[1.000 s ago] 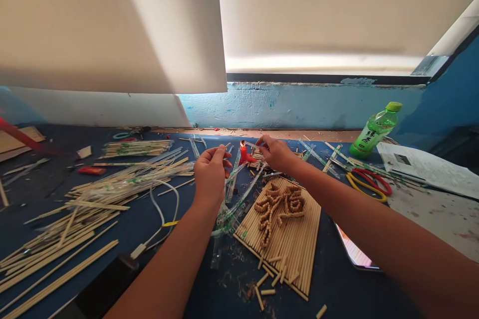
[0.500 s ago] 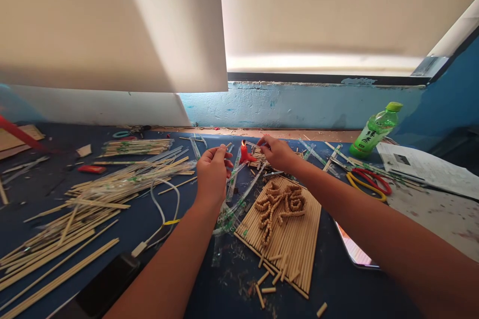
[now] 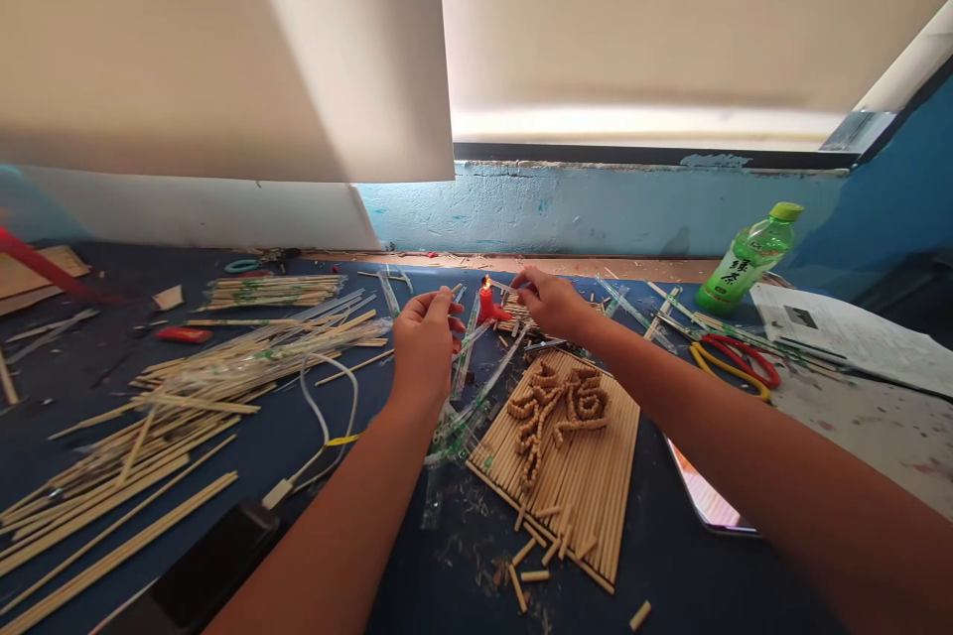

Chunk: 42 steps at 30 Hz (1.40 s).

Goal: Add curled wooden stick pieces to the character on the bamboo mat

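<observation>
A lit red candle (image 3: 486, 303) stands on the table between my hands. My right hand (image 3: 552, 304) pinches a thin translucent stick (image 3: 504, 288), its far end at the candle flame. To the left of the candle, my left hand (image 3: 426, 329) is closed with thumb and fingers together on a small wooden stick piece (image 3: 456, 291), of which only the tip shows. Nearer to me lies a panel of wooden sticks laid side by side (image 3: 588, 476). Fixed or lying on it is a raised design of short stick pieces (image 3: 531, 417).
Loose wooden chopsticks (image 3: 96, 476) and plastic wrappers cover the left side. A white cable (image 3: 309, 397) runs to a black device (image 3: 212, 566). On the right are a green bottle (image 3: 748, 263), red-and-yellow-handled scissors (image 3: 734, 367), papers (image 3: 856, 327) and a phone (image 3: 707, 496). Cut stick pieces (image 3: 534, 576) lie in front.
The translucent stick's end stays at the candle, and the flame has shifted slightly. Both hands are almost still.
</observation>
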### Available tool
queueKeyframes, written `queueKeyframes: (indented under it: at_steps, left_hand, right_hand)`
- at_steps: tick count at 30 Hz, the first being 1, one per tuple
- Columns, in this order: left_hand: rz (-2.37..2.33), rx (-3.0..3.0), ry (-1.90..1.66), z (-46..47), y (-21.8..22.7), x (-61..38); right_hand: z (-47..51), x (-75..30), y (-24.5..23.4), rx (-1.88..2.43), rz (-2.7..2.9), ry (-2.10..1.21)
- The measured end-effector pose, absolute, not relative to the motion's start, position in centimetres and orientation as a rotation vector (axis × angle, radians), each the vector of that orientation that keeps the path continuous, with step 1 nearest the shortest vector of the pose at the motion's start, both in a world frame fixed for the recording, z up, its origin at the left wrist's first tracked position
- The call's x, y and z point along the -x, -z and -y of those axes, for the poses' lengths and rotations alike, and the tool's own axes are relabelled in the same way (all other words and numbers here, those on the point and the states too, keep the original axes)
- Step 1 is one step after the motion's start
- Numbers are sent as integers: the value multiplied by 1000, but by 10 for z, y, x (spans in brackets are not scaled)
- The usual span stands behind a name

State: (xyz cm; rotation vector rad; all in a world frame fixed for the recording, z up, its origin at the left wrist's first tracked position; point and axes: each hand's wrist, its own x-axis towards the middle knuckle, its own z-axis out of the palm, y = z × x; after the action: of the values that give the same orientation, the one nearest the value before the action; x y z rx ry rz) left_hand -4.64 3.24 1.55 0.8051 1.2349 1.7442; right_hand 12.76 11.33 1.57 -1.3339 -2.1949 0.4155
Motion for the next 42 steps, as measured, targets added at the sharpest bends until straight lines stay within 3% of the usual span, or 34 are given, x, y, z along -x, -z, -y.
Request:
queueKeyframes:
  at_steps: [15,22,30,42]
  left_hand:
    - [-1255,-852,-1750,-33,-11,46]
    - [-1253,-954,-1733,-35,-6,45]
    - [-1253,-1170,-1588,-19,-15,26]
    - [-1293,-1401,-1504,-3,-16,7]
  right_hand:
    - [-120,-133,-10,1331,2100,-571]
    - [-111,-148,-8,1330,1905,-948]
    - [-38,-206,-16,1163,1540,-1392]
    - [-11,-218,-9,1187,1760,-1170]
